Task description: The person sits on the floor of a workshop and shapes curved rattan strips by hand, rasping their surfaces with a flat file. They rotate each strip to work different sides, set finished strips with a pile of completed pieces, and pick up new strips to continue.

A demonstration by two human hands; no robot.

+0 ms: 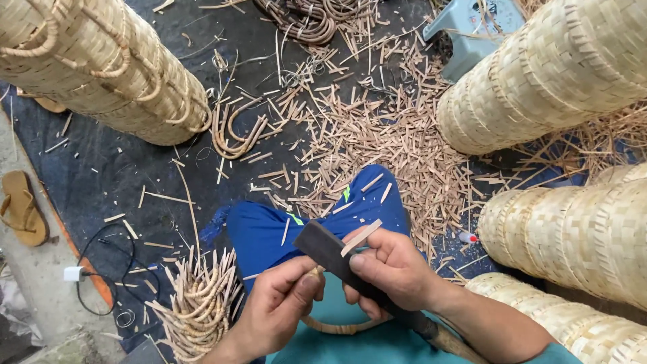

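Observation:
My right hand (391, 269) grips a dark broad-bladed knife (323, 246) by its handle, blade pointing up-left over my blue-trousered knee (269, 229). A short pale cane strip (361, 237) lies across the blade under my right thumb. My left hand (276, 307) pinches the end of a curved cane piece (337, 328) that loops below both hands, its thumb close to the blade's underside.
Stacks of woven baskets stand at top left (101, 61), top right (559, 74) and right (579, 229). Cane offcuts (377, 135) litter the dark mat. A bundle of bent cane handles (199, 303) sits lower left; a sandal (21, 205), charger cable (101, 269) and grey stool (472, 27) lie around.

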